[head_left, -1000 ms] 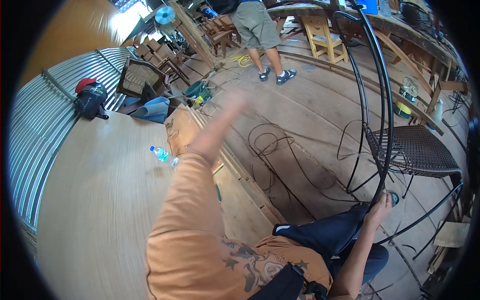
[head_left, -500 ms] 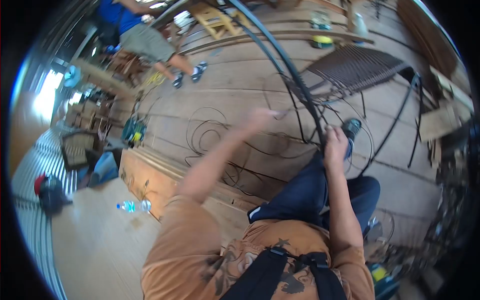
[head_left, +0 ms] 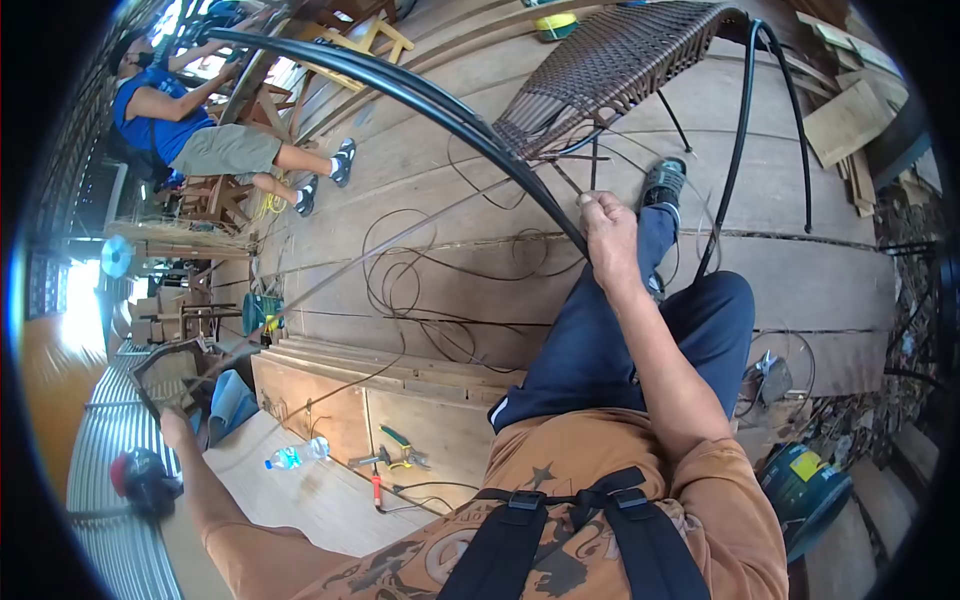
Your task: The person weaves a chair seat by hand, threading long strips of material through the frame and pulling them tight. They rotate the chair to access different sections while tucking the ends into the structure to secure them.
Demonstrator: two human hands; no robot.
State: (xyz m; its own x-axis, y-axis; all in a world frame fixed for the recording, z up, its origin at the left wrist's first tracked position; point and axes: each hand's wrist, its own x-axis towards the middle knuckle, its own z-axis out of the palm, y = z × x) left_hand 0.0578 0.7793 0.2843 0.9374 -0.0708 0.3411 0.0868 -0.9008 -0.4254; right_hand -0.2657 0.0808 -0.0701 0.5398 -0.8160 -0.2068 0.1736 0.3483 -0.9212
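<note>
My left hand [head_left: 174, 428] is far out at the left, closed at the end of a long brown strand [head_left: 370, 255] that runs taut to the woven chair [head_left: 610, 75]. Closed in a pinch, my right hand [head_left: 608, 228] is beside the black frame tube [head_left: 470, 125], just below the woven edge, where a short piece of strand meets the fingertips. What lies inside its fingers is mostly hidden. The chair's brown weave narrows towards my right hand. Loose coils of strand [head_left: 400, 280] lie on the floor between my hands.
Another person [head_left: 170, 110] in a blue shirt stands at the upper left. A water bottle [head_left: 297, 455], pliers [head_left: 408, 460] and a red-handled tool [head_left: 377, 490] are on the wooden surfaces at lower left. A green drum-shaped object [head_left: 805, 490] stands at lower right.
My left hand has swung from near the chair out to the far left, drawing the strand long. The chair and frame appear higher and further left, and my right hand has shifted up and left.
</note>
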